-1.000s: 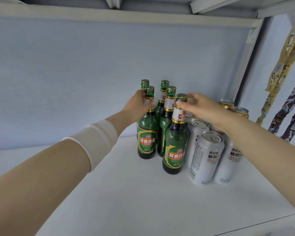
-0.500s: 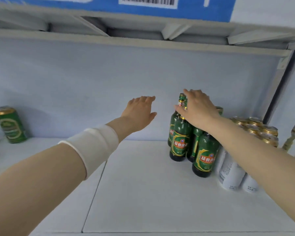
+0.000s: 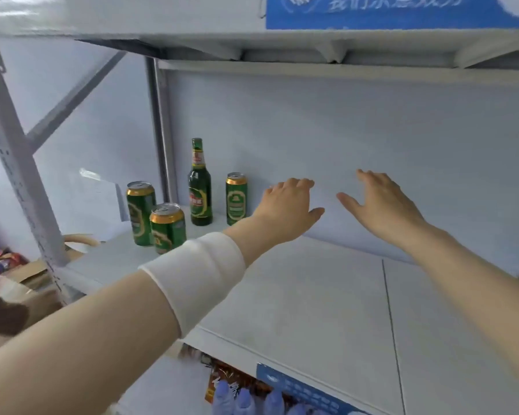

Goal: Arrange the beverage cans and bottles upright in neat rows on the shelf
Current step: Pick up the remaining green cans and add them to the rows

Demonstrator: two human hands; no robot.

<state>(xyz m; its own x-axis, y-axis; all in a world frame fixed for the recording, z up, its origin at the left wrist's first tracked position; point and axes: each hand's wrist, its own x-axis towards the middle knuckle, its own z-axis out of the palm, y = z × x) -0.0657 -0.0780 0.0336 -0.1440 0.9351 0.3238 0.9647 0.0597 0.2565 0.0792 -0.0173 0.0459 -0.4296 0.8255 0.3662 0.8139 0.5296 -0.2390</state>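
Nearest, under the front edge of the shelf (image 3: pixel 312 301), sit blurred bluish bottle tops (image 3: pixel 243 399) and a blue label strip (image 3: pixel 297 387) fixed to that edge; the left forearm reaches up over the edge, a white wrist band (image 3: pixel 198 274) wrapped round it; the bare right forearm comes in from the lower right; both arms end above the middle of the white board, which has one thin seam running front to back; the left hand (image 3: pixel 288 205) is spread flat, palm down, fingers straight and released, grasping nothing; the right hand (image 3: pixel 381 202) beside it is likewise loose and outstretched, thumb apart, holding nothing; the two hands are near each other but not touching; farther off, at the shelf's left end, the drinks stand upright; the front can (image 3: pixel 167 227) is green with a gold top, the left can (image 3: pixel 140 212) just behind it; whether they touch cannot be told; deeper in stands the green bottle (image 3: pixel 200 184), and right of it, apart, the right can (image 3: pixel 236 197), near the left wrist; behind rises a pale back panel (image 3: pixel 342 130); above, a blue sign (image 3: pixel 402 10).
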